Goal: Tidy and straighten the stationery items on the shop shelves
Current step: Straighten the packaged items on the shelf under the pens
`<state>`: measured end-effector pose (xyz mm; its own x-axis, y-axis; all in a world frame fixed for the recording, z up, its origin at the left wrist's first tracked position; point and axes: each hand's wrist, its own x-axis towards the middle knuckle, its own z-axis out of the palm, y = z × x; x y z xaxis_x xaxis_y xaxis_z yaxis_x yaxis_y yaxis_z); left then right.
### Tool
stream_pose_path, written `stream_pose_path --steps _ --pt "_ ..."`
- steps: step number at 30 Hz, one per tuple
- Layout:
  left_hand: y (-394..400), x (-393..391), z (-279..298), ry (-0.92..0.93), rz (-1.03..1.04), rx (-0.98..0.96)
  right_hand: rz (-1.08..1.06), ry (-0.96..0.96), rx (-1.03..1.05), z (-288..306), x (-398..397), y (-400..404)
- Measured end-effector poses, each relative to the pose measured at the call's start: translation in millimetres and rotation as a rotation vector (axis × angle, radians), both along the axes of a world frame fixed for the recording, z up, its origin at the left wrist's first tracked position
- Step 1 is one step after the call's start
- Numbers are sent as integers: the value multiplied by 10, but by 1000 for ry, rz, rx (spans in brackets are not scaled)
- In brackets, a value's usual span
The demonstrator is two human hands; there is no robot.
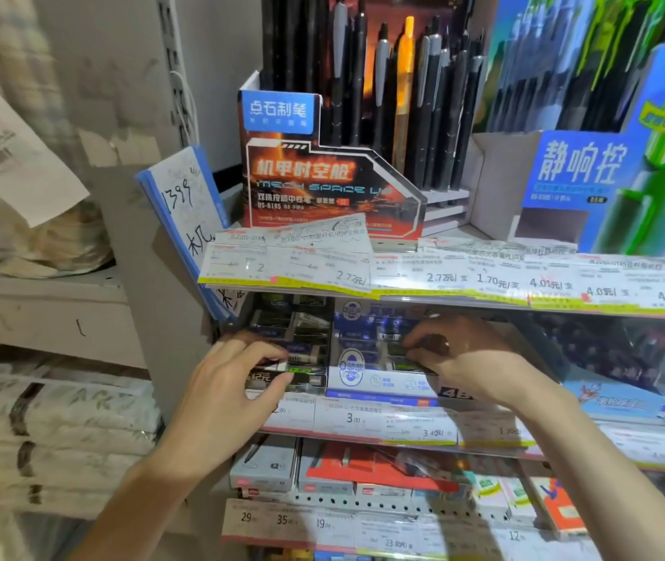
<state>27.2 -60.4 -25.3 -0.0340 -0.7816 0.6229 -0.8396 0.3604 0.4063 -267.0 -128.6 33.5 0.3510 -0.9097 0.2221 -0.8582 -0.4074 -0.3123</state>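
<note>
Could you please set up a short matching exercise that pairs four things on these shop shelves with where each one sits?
Things:
1. Red-and-black cardboard pen display box
2. Blue-edged white scribble pad
3. Left hand
4. Right hand

Places:
A. on the blue-and-white eraser box, middle shelf
B. leaning at the top shelf's left end
C. on the dark eraser box, middle shelf
D. standing on the top shelf

Pairs: 1-D, 2-B, 3-C, 4-A

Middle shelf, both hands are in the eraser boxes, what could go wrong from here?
1. The left hand pinches a small pack at the edge of the dark box; tugging may spill its neighbours.
2. Loose price tags overhang just above and could be knocked off.
3. The right hand may skew the blue box.
</note>
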Motion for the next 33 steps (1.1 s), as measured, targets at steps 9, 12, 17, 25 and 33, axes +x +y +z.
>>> stream_pose_path --steps 9,12,17,25,33 --pt "41 -4 47 14 -21 0 31 27 -18 4 10 15" --pt "52 18 44 5 -29 4 35 -15 -51 22 31 14" --pt "58 32 45 -15 -22 6 42 -68 -41 66 255 -6" --pt "19 40 17 -49 -19 19 115 -13 32 133 864 -88" --pt "10 50 11 -40 -23 37 139 83 117 125 1081 -205"
